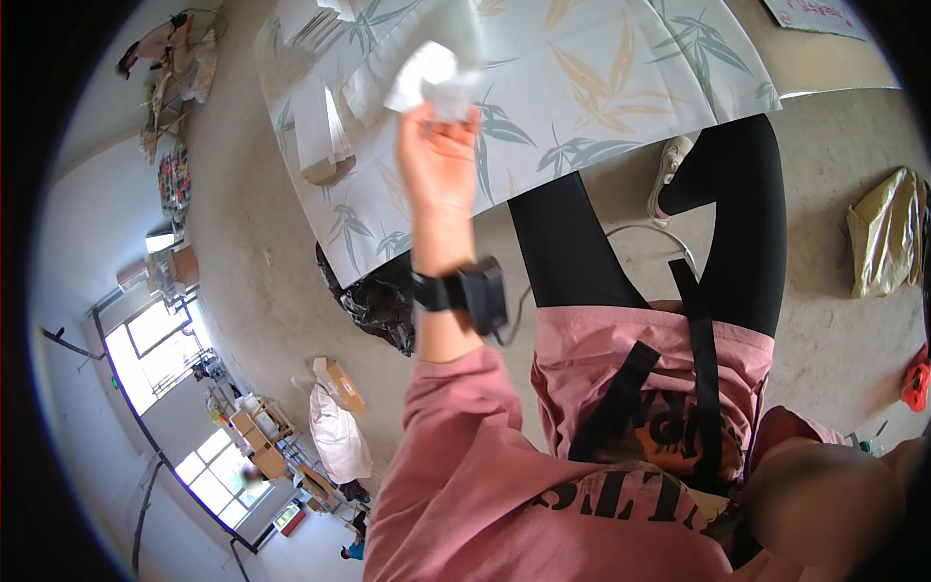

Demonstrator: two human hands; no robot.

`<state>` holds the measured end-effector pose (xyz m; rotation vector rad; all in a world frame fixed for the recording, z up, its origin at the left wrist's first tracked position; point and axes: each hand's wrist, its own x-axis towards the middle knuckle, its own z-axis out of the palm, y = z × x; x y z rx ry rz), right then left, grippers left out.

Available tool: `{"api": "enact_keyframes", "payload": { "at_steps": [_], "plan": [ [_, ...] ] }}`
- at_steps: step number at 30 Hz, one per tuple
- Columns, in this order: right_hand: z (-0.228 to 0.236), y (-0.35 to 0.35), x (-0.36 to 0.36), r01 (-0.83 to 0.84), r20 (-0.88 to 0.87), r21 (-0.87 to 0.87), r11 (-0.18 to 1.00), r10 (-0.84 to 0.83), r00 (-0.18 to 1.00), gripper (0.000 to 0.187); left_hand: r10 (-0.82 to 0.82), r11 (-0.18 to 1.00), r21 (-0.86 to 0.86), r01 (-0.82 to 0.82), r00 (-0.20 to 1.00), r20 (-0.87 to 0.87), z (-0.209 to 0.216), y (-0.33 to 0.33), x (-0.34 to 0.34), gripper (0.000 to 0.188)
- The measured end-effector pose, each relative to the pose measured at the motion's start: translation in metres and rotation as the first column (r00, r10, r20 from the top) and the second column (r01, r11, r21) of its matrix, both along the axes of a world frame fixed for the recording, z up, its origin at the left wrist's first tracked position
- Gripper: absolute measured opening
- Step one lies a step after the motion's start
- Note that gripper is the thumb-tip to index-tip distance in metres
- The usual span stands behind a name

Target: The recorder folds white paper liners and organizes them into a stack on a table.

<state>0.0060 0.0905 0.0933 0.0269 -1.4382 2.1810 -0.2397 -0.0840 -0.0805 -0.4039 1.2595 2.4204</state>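
One hand is plainly at work here: the left hand (438,160), raised over the edge of the bench (621,87), with its grip closed on a crumpled white paper (432,78). The paper sits at the fingertips and sticks out above them, away from the palm, so most of it shows past the hand against the leaf-patterned cloth (543,107) that covers the bench. A black strap with a small black box (465,289) wraps the wrist, just above the pink sleeve (465,466). A stack of flat white sheets (315,121) lies on the cloth to the left of the hand, apart from it. The right hand (824,504) is a blur at the lower right corner, and I cannot tell how its grip stands.
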Motion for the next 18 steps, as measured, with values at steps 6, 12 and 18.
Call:
{"api": "enact_keyframes", "payload": {
  "at_steps": [6,12,18],
  "plan": [
    [0.000,-0.001,0.008,-0.004,-0.032,0.033,0.999,0.005,0.999,0.018,-0.227,0.949,-0.171,0.265,0.951,0.212,-0.036,-0.003,0.092,0.034],
    [0.002,-0.005,0.016,-0.001,-0.055,0.077,0.997,0.005,0.998,0.018,-0.211,0.882,-0.430,0.194,0.977,0.010,-0.039,-0.025,0.079,0.028],
    [0.003,-0.009,0.021,0.006,-0.077,0.122,0.993,0.003,0.997,0.018,-0.229,0.693,-0.715,0.095,0.969,-0.094,-0.040,-0.049,0.020,0.022]
  ]
}}
